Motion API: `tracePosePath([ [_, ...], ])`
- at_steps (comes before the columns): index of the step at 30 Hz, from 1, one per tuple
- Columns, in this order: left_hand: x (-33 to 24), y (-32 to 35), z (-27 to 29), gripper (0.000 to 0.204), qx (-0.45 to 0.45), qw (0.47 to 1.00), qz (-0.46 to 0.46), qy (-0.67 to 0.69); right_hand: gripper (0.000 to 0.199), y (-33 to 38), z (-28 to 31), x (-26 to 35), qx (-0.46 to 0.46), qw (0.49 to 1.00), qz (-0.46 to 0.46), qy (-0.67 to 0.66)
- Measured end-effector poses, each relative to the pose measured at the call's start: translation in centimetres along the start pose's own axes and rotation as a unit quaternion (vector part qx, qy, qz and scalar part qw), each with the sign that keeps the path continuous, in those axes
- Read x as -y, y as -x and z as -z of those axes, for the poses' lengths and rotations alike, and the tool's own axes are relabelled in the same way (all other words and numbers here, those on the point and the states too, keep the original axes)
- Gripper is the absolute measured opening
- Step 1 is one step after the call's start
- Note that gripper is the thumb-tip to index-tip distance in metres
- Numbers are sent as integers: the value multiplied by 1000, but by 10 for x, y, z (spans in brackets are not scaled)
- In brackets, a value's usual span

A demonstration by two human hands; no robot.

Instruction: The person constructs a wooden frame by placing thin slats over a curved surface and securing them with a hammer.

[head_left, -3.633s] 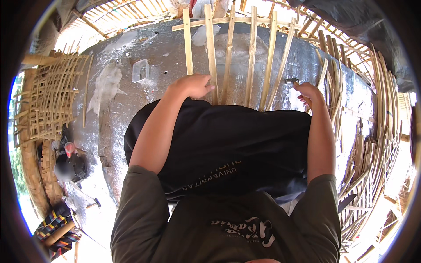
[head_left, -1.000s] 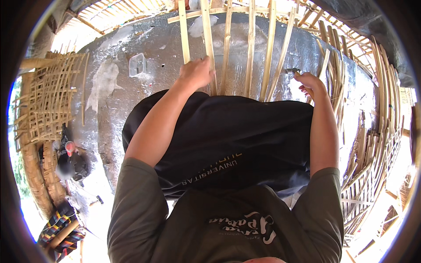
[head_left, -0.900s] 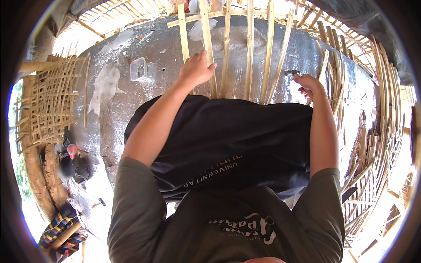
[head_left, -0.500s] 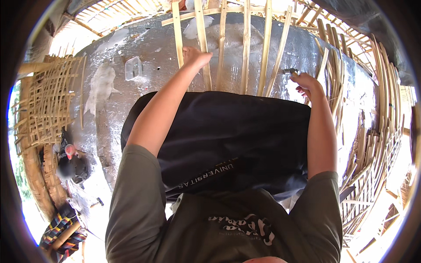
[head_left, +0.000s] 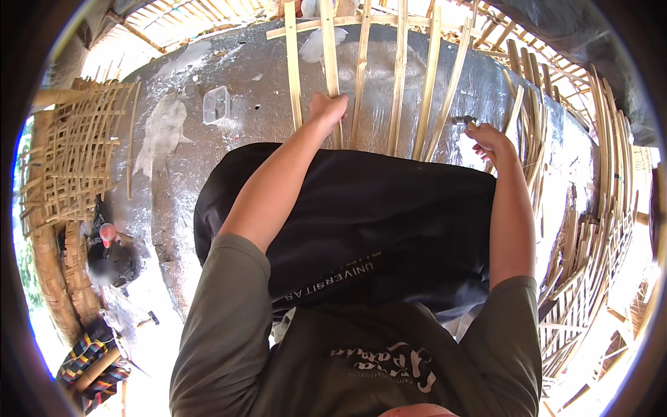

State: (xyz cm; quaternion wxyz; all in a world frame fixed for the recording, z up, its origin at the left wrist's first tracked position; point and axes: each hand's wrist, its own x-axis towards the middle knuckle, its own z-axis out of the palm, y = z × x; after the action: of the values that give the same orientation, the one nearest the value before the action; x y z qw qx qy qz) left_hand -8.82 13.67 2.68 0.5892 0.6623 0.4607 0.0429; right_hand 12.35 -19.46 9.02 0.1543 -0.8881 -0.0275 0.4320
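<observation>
Left arm: reaching up from 7 o'clock, elbow slightly bent, wrist over the black cloth's far edge.
Left hand: at 12 o'clock, fingers curled in over the 2nd slat [head_left: 329,55] from the left; I cannot tell whether it truly grips.
Right arm: extended along 4 to 3 o'clock, hand toward 2 o'clock.
Right hand [head_left: 492,141]: clenched around the handle of a hammer [head_left: 464,120], its dark head pointing to 9 o'clock.
Slats: 6 pale, narrow, straight-edged strips, fanned from 12 to 1 o'clock, crossing a thin crosspiece [head_left: 310,26].
Cloth [head_left: 375,215]: black, smooth, softly creased, over the lap.
Ground [head_left: 271,76]: grey, patchy, shiny.
Container [head_left: 208,104]: clear, squarish, between 10 and 11 o'clock.
Lattice [head_left: 78,153]: openly woven strips, 9 o'clock.
</observation>
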Motion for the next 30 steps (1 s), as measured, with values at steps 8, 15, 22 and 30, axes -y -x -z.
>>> tracePosePath([
  [8, -15, 17, -3, 37, 17, 999, -27, 33, 42, 2, 3, 0, -11, 1000, -9, 14],
  [15, 4, -3, -5, 37, -128, 990, -51, -3, 42, 1, -1, 6, -11, 1000, 3, 16],
  [22, -42, 25, -11, 32, -160, 983, -85, 29, 43, 11, 4, -3, -12, 1000, -17, -2],
  [30, -93, 39, 22, 30, -201, 938, -249, 135, 43, 3, 2, -5, -7, 1000, -21, -18],
])
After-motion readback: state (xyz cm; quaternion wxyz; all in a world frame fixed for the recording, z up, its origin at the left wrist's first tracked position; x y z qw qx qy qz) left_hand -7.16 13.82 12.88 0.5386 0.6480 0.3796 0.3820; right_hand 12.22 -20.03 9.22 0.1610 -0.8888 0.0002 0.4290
